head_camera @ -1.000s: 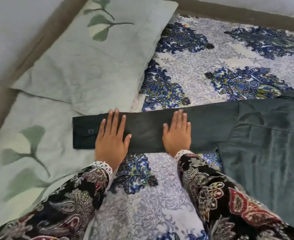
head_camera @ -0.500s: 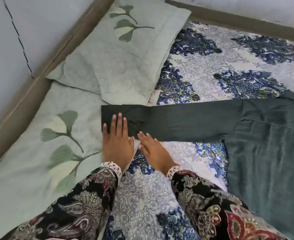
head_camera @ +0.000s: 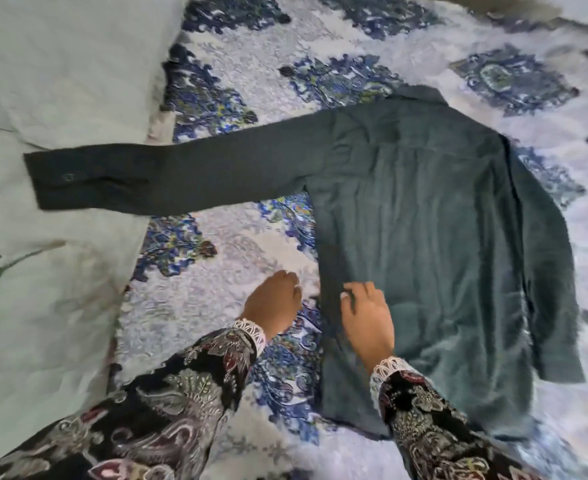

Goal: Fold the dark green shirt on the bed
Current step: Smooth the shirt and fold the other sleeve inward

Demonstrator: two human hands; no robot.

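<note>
The dark green shirt point(head_camera: 424, 237) lies flat on the bed with its collar at the far end. One long sleeve point(head_camera: 168, 174) stretches left, and its cuff rests on a pillow. The other sleeve lies along the shirt's right side. My left hand point(head_camera: 273, 303) is over the bedspread just left of the shirt's side edge, its fingers loosely curled with nothing seen in them. My right hand point(head_camera: 367, 317) rests on the shirt's body close to that same edge, fingers slightly bent on the cloth. The image is a little blurred.
The bedspread point(head_camera: 216, 271) is white with blue floral patterns. Pale green pillows point(head_camera: 43, 98) with a leaf print fill the left side, under the cuff. A wall edge runs along the top right. My patterned dark sleeves fill the bottom of the view.
Both hands have left the outstretched sleeve and moved right and toward me, to the shirt's near side edge. My view has swung right, so the whole shirt body shows.
</note>
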